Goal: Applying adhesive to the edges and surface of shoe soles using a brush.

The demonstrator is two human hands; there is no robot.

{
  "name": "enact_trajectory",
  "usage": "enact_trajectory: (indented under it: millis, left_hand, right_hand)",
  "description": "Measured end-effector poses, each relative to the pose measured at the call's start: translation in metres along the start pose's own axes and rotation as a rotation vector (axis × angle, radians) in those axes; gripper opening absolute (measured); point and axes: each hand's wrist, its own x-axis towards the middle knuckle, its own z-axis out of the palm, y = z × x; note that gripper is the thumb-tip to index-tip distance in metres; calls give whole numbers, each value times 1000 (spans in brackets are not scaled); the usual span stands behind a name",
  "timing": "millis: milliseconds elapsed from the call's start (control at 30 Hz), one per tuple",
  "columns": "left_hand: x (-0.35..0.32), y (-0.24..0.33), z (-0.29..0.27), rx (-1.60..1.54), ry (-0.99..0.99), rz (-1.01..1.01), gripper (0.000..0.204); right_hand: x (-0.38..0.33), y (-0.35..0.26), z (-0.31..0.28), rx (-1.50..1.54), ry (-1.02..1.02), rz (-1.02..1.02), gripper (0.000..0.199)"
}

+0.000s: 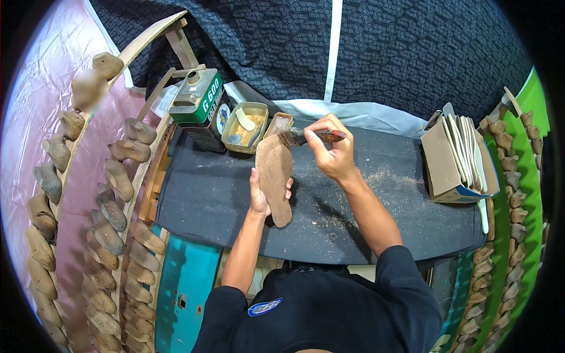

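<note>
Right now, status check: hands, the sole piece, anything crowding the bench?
Left hand holds brown sole upright. Right hand grips brush, bristles at sole's top. Glue tray and green can just behind; box of insoles off right.

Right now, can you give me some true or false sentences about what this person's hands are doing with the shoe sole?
1. The left hand holds a brown shoe sole upright over the dark work table. True.
2. The right hand holds a pair of scissors. False: it holds a brush whose bristles touch the top of the sole.
3. The metal tray of yellowish glue sits behind the sole, next to a green can. True.
4. The cardboard box of pale insoles stands on the person's left. False: it is on the right end of the table.
5. Wooden shoe lasts hang in rows at the left. True.
</note>
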Motion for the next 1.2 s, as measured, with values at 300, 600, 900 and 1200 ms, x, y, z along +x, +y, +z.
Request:
enact_trajectory:
  millis: [300, 600, 900, 1200]
  left_hand:
    - [-10, -10, -12, 31, 5, -70, 83]
    - [-6, -1, -3, 64, 22, -116, 79]
    - [-4, -5, 5, 121, 12, -77, 80]
    - [-4, -2, 3, 159, 35, -131, 81]
  right_hand:
    - [-39, 11, -5, -55, -2, 143, 5]
    - [-36, 16, -22, -75, -12, 247, 5]
    - [-27, 6, -14, -182, 0, -45, 4]
    - [-33, 2, -18, 102, 193, 200, 8]
